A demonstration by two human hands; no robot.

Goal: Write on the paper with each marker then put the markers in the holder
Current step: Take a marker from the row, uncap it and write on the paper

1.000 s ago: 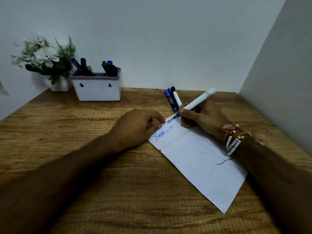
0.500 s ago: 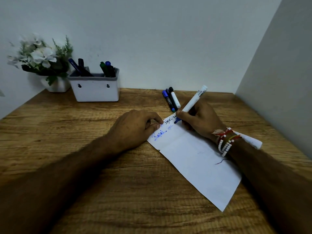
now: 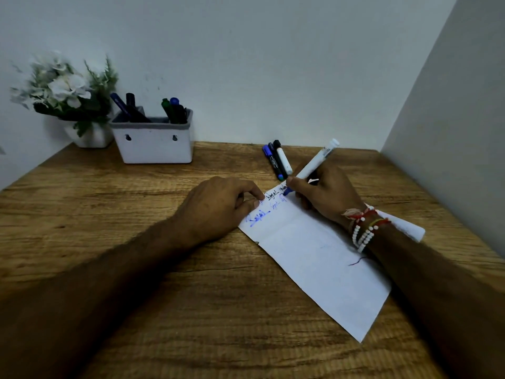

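Observation:
A white sheet of paper (image 3: 317, 258) lies slanted on the wooden desk, with blue and black writing near its far end. My right hand (image 3: 328, 195) grips a white marker (image 3: 314, 164) whose blue tip touches the paper beside the writing. My left hand (image 3: 218, 206) rests on the paper's far left corner with curled fingers, holding it down. Three markers (image 3: 277, 162) lie side by side on the desk just beyond the paper. A white holder (image 3: 153, 140) at the back left has several markers standing in it.
A white pot of pale flowers (image 3: 68, 97) stands left of the holder in the corner. Walls close the desk (image 3: 136, 242) at the back and on the right. Beaded bracelets circle my right wrist.
The marker in my right hand has tilted more upright and its tip has shifted slightly along the writing line. My left hand has stayed on the paper's corner.

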